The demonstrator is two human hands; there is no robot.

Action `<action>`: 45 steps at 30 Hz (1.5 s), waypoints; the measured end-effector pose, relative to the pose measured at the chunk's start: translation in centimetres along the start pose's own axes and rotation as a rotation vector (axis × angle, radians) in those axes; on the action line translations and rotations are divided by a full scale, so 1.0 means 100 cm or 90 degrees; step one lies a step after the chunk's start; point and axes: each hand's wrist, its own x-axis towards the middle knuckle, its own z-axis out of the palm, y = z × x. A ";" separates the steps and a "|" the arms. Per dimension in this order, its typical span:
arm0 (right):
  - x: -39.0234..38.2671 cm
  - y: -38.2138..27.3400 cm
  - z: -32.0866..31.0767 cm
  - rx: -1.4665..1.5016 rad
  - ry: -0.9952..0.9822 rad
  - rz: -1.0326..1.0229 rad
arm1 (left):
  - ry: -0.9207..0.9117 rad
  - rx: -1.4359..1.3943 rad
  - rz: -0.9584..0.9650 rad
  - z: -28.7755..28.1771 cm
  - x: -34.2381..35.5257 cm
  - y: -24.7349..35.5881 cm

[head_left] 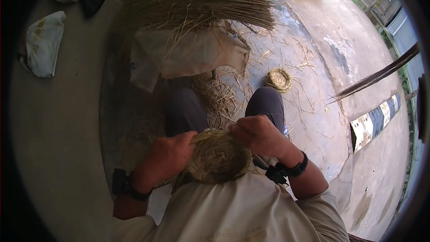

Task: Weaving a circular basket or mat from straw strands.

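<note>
A round coiled straw basket [218, 157], shallow and partly woven, rests against my lap and shirt front with its hollow toward me. My left hand [175, 151] is closed on its left rim, the thumb near the upper edge. Close to the basket's upper right rim, my right hand [255, 131] is pinched shut. What its fingertips hold is too small to make out, though a thin strand seems to show beside them.
Beyond my knees lies a large bundle of dry straw [210, 0] above a pale sheet [188, 51]. Loose straw [219, 103] litters the floor. A smaller coiled basket [278, 79] sits past my right knee. Plastic bags [45, 45] lie far left; a wooden pole [380, 72] stands right.
</note>
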 end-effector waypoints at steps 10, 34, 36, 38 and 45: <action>-0.003 0.039 -0.018 0.688 0.165 0.200 | 0.076 -0.092 0.010 0.023 0.007 0.005; -0.046 0.015 -0.032 0.262 -0.004 -0.020 | 0.145 -0.171 -0.216 0.048 -0.007 -0.032; -0.083 0.049 -0.086 0.190 0.192 0.153 | 0.197 -0.140 -0.270 0.045 -0.014 -0.048; -0.122 0.071 -0.135 -0.016 0.389 0.270 | 0.243 -0.116 -0.271 0.034 -0.013 -0.060; -0.119 0.035 -0.087 0.135 0.397 0.205 | 0.219 0.002 -0.246 0.015 -0.001 -0.039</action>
